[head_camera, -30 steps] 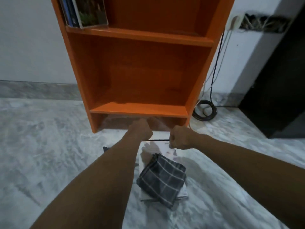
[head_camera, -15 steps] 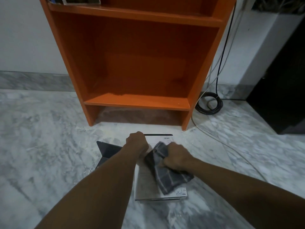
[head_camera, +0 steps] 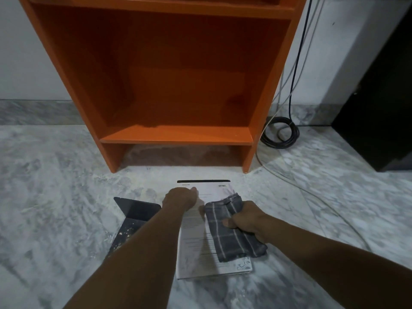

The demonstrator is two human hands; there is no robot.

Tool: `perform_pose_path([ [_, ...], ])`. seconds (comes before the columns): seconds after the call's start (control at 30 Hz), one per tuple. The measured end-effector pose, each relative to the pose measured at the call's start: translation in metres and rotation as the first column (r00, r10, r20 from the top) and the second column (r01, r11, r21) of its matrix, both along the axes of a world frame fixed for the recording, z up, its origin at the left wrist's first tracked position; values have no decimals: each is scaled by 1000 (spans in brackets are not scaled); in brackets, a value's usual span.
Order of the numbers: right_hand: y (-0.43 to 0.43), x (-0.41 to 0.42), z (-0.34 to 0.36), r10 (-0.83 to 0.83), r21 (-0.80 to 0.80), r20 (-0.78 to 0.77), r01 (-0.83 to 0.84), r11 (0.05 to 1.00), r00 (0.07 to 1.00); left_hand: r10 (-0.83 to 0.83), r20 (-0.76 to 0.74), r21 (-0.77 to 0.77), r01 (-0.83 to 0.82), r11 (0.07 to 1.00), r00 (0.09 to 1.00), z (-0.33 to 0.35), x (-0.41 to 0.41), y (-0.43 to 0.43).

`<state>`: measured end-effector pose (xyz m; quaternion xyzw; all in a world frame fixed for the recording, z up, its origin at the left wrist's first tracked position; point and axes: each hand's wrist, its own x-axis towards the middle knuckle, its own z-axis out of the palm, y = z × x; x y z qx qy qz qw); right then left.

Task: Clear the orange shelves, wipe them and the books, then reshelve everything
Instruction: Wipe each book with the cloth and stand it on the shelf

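On the marble floor before the orange shelves, 2 hands work over a white book.
Its cover print is too small to read. The right hand clutches a checked cloth on the book; the left hand rests at its top corner, grip unclear. A dark bookend lies left, coiled cables right.

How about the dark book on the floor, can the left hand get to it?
Probably yes: the left hand is on the white book, right beside the dark book, with nothing between them.
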<state>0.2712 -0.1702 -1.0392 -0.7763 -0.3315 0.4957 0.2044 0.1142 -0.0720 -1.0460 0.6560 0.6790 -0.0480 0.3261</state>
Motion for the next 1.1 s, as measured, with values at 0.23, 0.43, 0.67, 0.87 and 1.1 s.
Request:
perform_pose_path([
  [0.23,-2,4,24,0,49,-89,4,999,996,125,58,55,-128,990,990,17,2,5],
  [0.43,-7,11,64,-11,131,-131,29,991,991,176,308,57,-203,977,935,56,-3,11],
  [0.67,-13,24,120,39,279,-196,17,960,980,217,783,-120,-201,972,583,108,-10,8],
  [0.87,-13,24,185,186,379,-85,-140,915,979,269,909,-211,-204,956,319,162,-15,3],
  [1.1,-6,19,241,304,332,121,-327,885,945,213,951,-136,-315,939,222,204,-26,-1],
])
